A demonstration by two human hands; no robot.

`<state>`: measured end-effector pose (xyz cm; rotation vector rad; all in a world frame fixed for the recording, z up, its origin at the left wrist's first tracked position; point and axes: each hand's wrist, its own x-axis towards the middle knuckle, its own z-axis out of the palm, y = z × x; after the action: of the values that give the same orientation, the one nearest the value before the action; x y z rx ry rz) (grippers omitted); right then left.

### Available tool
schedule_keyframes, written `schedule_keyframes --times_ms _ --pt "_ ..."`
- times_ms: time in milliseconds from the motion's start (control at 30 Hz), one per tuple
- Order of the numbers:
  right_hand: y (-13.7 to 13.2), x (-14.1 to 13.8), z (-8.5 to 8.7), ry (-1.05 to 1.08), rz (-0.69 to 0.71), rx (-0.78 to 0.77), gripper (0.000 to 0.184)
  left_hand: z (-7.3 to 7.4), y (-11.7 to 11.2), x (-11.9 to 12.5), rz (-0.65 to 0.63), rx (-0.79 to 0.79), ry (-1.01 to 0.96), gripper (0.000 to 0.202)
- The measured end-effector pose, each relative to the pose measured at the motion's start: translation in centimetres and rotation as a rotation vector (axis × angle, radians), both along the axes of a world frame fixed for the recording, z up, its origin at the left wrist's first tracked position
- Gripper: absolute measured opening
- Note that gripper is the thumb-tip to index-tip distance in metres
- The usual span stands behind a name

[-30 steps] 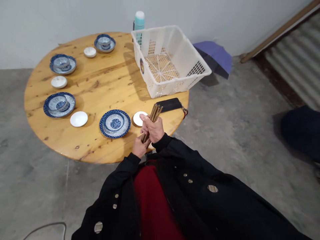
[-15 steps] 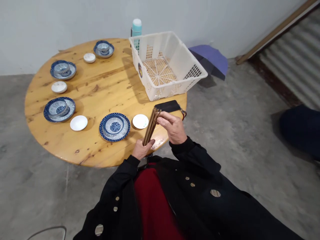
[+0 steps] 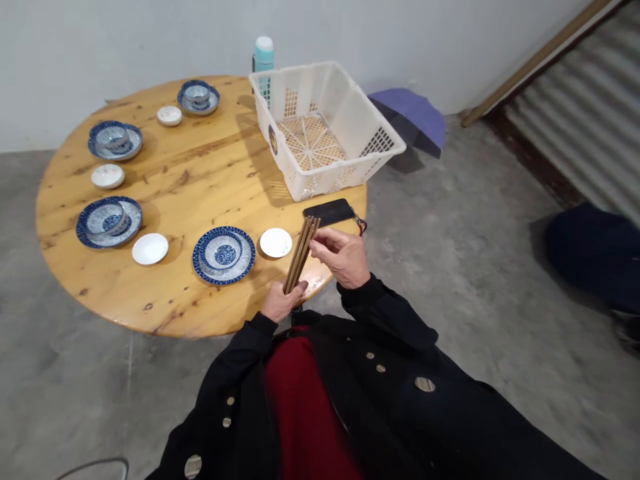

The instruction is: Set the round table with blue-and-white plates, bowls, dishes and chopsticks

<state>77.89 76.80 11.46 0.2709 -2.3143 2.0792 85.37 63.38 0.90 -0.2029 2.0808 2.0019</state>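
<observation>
A bundle of brown chopsticks (image 3: 301,255) is held tilted above the table's near edge, its lower end gripped in my left hand (image 3: 280,302). My right hand (image 3: 347,260) is closed at the bundle's right side, with thumb and forefinger pinched against the upper part of the sticks. How many sticks the right fingers grip is hidden. Just left of the bundle lies a small white dish (image 3: 275,243), and beyond it a blue-patterned plate with a bowl (image 3: 223,255) on it. Behind the chopstick tips rests a black phone (image 3: 328,212) with a strap.
On the round wooden table (image 3: 200,187) stands a white plastic basket (image 3: 345,175), with a turquoise bottle (image 3: 264,57) behind it. More plates with bowls (image 3: 109,221) and white dishes (image 3: 150,249) line the left side. A purple umbrella (image 3: 417,117) lies beyond the basket.
My right fingers have moved slightly down along the chopsticks and curled in closer. The view has shifted, so the table sits a little further left.
</observation>
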Motion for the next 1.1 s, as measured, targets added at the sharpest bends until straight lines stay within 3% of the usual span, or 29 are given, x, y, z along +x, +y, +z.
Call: schedule_keyframes --times_ms 333,433,600,733,867,1100 --pt "-0.8 -0.2 -0.8 -0.115 -0.099 -0.064 0.011 0.0 -0.6 0.1 0.083 -0.114 0.073 0.032" --pt "-0.6 -0.5 -2.3 -0.174 -0.151 -0.076 0.011 -0.5 -0.9 0.8 0.072 -0.096 0.030 0.033" --pt "-0.3 -1.4 -6.4 -0.301 -0.213 -0.153 0.010 -1.7 -1.0 1.8 0.014 -0.020 -0.033 0.041" --pt "-0.8 -2.6 -8.4 -0.375 -0.107 -0.178 0.020 -1.4 -0.8 1.9 0.064 0.174 -0.166 0.042" --pt "-1.6 -3.6 -8.8 -0.387 0.055 -0.192 0.031 -0.7 -0.9 1.9 0.113 0.324 -0.250 0.052" --pt "-2.5 -4.9 -9.2 -0.389 0.102 -0.167 0.029 -1.4 -1.3 1.7 0.339 0.329 -0.263 0.057"
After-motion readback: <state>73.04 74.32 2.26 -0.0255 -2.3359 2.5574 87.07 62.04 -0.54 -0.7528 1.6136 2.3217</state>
